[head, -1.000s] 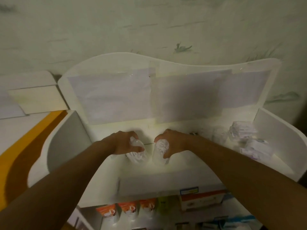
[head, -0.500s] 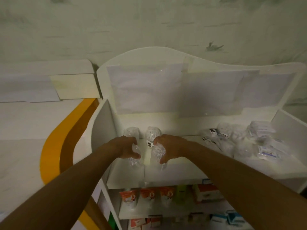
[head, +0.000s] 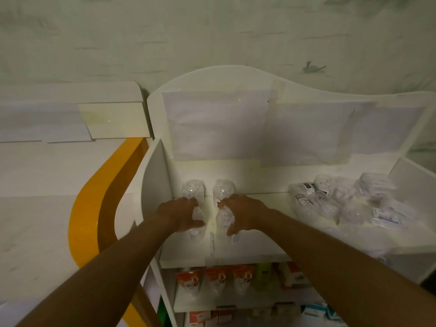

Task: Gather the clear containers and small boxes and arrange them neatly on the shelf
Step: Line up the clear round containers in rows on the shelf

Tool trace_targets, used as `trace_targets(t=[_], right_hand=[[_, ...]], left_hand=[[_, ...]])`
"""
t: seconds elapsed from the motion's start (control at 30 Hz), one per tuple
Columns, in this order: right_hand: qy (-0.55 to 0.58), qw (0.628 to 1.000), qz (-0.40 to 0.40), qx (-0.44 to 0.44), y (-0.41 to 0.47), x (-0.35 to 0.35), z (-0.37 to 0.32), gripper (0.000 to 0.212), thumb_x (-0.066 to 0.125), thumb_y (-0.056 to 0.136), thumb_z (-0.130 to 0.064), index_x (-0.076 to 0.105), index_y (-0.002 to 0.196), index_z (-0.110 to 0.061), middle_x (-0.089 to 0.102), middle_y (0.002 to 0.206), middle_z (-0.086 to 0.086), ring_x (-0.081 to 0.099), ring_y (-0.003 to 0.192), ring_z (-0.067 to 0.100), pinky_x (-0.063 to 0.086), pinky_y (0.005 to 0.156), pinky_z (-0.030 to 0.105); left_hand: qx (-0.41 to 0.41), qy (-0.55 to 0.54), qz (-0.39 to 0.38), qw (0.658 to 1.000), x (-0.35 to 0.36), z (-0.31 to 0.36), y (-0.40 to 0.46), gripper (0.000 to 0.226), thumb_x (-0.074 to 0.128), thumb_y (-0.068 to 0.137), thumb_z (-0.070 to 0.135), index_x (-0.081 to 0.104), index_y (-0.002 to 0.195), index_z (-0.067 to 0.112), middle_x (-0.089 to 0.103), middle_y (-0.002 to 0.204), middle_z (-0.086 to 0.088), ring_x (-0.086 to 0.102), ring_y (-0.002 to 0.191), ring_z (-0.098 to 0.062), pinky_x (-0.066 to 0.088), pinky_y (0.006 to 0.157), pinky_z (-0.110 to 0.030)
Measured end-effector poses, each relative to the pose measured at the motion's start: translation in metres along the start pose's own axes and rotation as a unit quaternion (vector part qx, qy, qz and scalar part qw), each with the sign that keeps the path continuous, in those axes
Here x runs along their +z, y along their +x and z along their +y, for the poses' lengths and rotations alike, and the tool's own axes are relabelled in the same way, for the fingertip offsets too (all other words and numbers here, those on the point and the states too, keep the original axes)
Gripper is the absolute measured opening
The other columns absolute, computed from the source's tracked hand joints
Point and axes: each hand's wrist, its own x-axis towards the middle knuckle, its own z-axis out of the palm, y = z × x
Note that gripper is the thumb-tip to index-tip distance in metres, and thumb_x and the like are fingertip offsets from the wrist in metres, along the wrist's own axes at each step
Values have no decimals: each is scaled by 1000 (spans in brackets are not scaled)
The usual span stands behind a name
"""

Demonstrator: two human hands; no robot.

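Observation:
My left hand (head: 180, 214) grips a clear container (head: 197, 218) near the left end of the white top shelf (head: 259, 241). My right hand (head: 243, 212) grips a second clear container (head: 223, 219) right beside it. Both containers stand on the shelf surface, about a hand's width apart. Behind them, against the back panel, stand two more clear containers (head: 193, 190) (head: 223, 188). A heap of several clear containers and small wrapped boxes (head: 349, 204) lies at the right end of the same shelf.
A white side panel (head: 153, 185) closes the shelf on the left, another (head: 415, 178) on the right. Lower shelves hold orange-and-white packs (head: 218, 279) and coloured boxes (head: 287, 274). An orange curved trim (head: 94, 201) runs beside the unit on the left.
The view has swung so the shelf sits further right. Both hands have carried their containers toward the left end, in front of the two standing at the back.

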Motion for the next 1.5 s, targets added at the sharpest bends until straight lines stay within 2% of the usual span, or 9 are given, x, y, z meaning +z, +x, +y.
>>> trace_targets(t=[0.33,0.5,0.7,0.87,0.93,1.07,1.17,1.3,1.5], right_hand=[[-12,999,32,9,-1,8,-6,81,79,74,-40,37,141,-27,38,148,4,41,130,28,44,101,46],[-3,998,50,24,0,13,-8,79,77,75,-42,37,141,-27,38,147,5,41,130,28,43,101,45],[-5,999,32,34,3,10,-11,86,78,73,-47,35,144,-28,34,151,5,40,132,30,43,102,48],[5,999,-2,40,-1,2,-10,100,78,71,-51,20,150,-30,25,157,6,33,139,32,37,108,50],[25,999,3,46,-5,0,-10,98,76,72,-56,22,149,-30,29,156,5,36,138,31,38,108,49],[53,997,32,53,-15,-17,-2,83,62,79,-65,31,147,-27,37,150,7,43,132,30,40,105,47],[45,995,54,73,-23,-38,17,74,52,83,-69,39,142,-26,44,145,6,47,129,29,41,104,46],[9,993,59,104,-40,-60,51,65,55,88,-58,41,143,-25,43,148,5,42,134,25,36,111,44],[-12,984,84,157,-83,-77,110,56,58,89,-52,47,138,-29,45,146,0,44,133,21,37,109,42]], left_hand=[[-4,-30,8,1000,5,-3,1,70,58,81,66,41,137,27,53,135,-3,57,115,-23,47,88,-35],[7,-59,-1,998,8,-10,1,69,61,81,62,42,136,27,54,136,-2,58,114,-22,50,92,-37],[11,-58,-9,998,9,-17,2,70,61,81,63,41,137,27,53,138,-2,57,116,-22,51,95,-39],[19,-44,-11,999,10,-15,7,71,58,82,64,38,140,27,51,138,-2,56,117,-22,49,95,-37],[29,-28,-6,999,9,-13,9,74,57,81,67,37,141,28,50,139,0,56,118,-21,49,94,-36],[72,3,14,997,-5,-11,15,74,47,80,76,37,140,34,48,142,7,54,122,-17,48,97,-39],[116,6,71,991,-26,0,22,58,45,89,65,42,137,32,51,139,5,54,120,-17,47,97,-35],[167,20,105,980,-52,34,35,47,50,94,47,43,137,30,49,141,2,48,126,-20,43,101,-36],[274,4,95,957,-55,109,51,43,56,92,40,49,133,31,49,140,4,52,121,-18,46,100,-35]])
